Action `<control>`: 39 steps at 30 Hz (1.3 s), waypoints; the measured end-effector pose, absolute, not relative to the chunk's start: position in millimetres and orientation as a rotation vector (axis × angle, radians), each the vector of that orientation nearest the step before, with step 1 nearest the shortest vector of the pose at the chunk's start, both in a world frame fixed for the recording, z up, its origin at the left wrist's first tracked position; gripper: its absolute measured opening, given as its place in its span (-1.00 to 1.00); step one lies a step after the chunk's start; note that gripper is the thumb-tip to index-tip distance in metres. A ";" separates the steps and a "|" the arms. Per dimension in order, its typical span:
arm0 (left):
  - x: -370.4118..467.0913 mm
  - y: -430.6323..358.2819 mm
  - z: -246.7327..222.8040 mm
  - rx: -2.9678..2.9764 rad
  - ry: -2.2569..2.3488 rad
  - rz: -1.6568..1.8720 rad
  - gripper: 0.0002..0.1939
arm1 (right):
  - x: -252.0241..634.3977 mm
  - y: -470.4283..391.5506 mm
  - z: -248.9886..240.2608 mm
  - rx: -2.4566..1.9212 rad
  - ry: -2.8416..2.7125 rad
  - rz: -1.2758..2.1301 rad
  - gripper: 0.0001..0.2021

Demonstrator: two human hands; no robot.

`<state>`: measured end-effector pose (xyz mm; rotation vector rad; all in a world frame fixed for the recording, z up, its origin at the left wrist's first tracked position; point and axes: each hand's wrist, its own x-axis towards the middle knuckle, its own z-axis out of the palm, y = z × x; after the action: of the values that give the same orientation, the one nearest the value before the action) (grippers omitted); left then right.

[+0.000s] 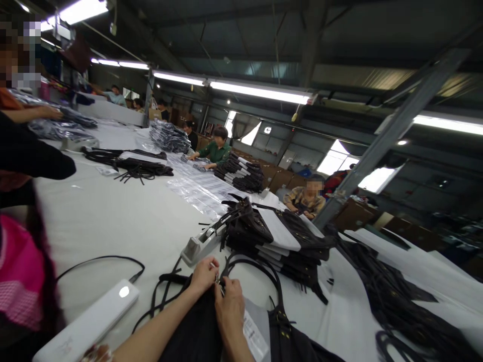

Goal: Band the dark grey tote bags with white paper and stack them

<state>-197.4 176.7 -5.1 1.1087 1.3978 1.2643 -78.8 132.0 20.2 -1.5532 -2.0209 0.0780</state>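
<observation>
Dark bag (198, 324) on the table (113, 211) before me; my left hand (206, 274) and right hand (231, 299) pinch a small fitting (218, 279) at its top. Probably light and limp; the looped handle (279, 286), seemingly stiffer, should offer the surer hold.

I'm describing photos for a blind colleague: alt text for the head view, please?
A person's left hand and right hand work close together at dark fabric on a white table. Just beyond lies a stack of dark, strapped goods; farther back is a person in green.
</observation>
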 end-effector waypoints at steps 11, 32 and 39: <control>-183.5 158.9 14.1 1.164 1.010 1.495 -0.81 | -60.6 151.8 21.7 -1.304 -1.867 0.560 -0.62; -185.0 156.8 -4.2 0.933 0.984 1.417 -0.66 | -53.0 161.4 -0.3 -1.235 -1.672 0.847 -0.61; -185.1 161.6 -2.1 0.865 0.908 1.481 -0.58 | -45.2 146.7 29.7 -1.372 -2.016 0.539 -0.76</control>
<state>-185.1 161.6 -2.1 0.8654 0.9078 1.4813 -45.2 146.7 29.7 -1.3719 -2.0164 0.5390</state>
